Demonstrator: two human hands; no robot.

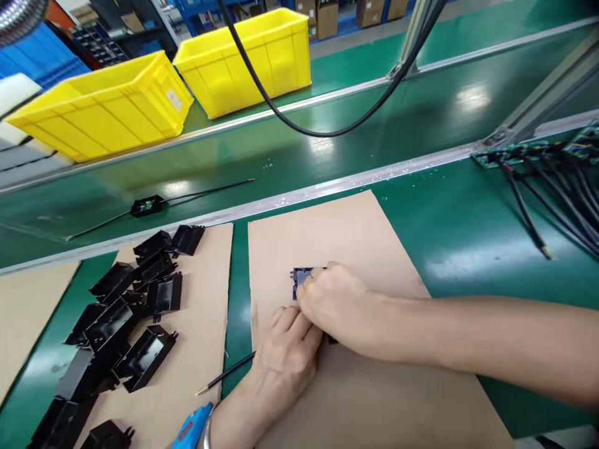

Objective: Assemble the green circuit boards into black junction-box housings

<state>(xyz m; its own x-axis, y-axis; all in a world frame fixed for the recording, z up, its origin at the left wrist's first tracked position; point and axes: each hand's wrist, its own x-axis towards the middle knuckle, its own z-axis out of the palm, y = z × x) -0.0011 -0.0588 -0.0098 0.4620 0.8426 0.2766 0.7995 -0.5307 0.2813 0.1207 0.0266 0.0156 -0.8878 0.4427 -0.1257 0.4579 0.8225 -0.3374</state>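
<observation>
Glossy green bench [449,249] with cardboard sheets [327,231] and, at right, circuit boards [492,158] with black cables [525,215].

Left hand [287,349] and right hand [334,302] curl close together; right forearm [486,337] is nearly level, left forearm [241,405] slants upward.

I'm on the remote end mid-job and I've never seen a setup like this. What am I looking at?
No machine here: these are a person's two bare hands, seen by a head-worn camera looking forward and down. The right hand covers most of a small black case on a cardboard sheet; the left hand is close against it. Exactly what the fingers grip is hidden. A black cable sticks out beside the left hand. Left of that lie more open black cases; far right, circuit boards with cables. Yellow bins stand behind, across the green work surface.
</observation>
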